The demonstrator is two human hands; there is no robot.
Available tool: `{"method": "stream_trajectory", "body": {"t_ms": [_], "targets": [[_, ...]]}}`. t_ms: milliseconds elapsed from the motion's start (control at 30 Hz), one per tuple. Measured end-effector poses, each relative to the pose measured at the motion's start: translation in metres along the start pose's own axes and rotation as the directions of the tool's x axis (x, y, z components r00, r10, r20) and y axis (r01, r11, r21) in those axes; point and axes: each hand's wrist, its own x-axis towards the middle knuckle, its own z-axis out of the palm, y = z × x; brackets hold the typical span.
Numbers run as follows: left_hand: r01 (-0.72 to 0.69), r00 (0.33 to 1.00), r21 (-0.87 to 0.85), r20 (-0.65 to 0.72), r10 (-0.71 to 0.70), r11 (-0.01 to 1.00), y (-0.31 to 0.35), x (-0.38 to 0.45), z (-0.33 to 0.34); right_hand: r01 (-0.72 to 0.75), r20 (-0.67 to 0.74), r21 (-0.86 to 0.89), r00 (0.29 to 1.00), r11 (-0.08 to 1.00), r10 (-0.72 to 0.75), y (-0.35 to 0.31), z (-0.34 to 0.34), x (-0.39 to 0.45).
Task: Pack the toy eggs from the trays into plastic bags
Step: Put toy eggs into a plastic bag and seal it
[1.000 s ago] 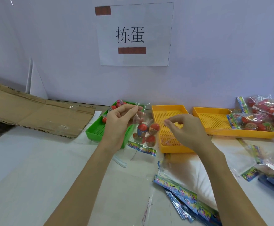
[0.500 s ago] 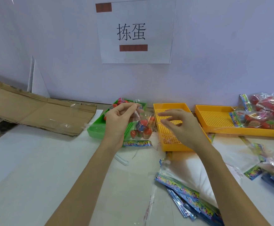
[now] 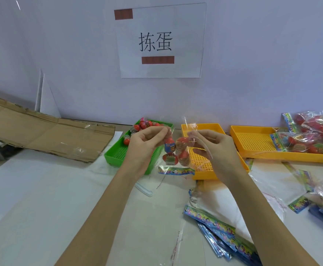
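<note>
A clear plastic bag (image 3: 176,152) with a colourful printed strip along its lower edge hangs in the air between my hands, with several red toy eggs inside. My left hand (image 3: 144,145) pinches the bag's top left corner. My right hand (image 3: 212,148) pinches the top right corner. Behind my left hand stands a green tray (image 3: 118,156) with several more red toy eggs (image 3: 142,124) at its far end. A yellow tray (image 3: 201,166) lies just behind the bag and shows no eggs.
A second yellow tray (image 3: 256,143) at the right carries filled bags (image 3: 316,131). Flat unfilled bags (image 3: 222,229) are stacked at the lower right. Flattened cardboard (image 3: 41,133) lies at the left. A paper sign (image 3: 160,41) hangs on the wall.
My right hand has moved left and taken hold of the bag's top right corner. The bag now hangs straight between both hands.
</note>
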Motion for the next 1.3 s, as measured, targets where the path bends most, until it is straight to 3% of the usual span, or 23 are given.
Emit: {"method": "stream_trajectory", "body": {"t_ms": [267,500,1300], "targets": [[0.101,0.994,-0.033,-0.032,-0.102,0.994,-0.001,0.0,-0.006,-0.007,0.026,-0.029,1.0,1.0,0.007,0.001,-0.007,0.002],[0.017,1.0,0.102,0.018,-0.019,0.995,0.004,0.003,-0.019,0.081,0.08,-0.082,0.994,0.993,-0.075,0.004,-0.017,0.006],[-0.068,0.992,0.002,0.111,0.068,0.998,0.015,-0.002,-0.026,0.189,0.197,0.035,0.961,0.981,-0.192,0.007,-0.022,0.01]]}}
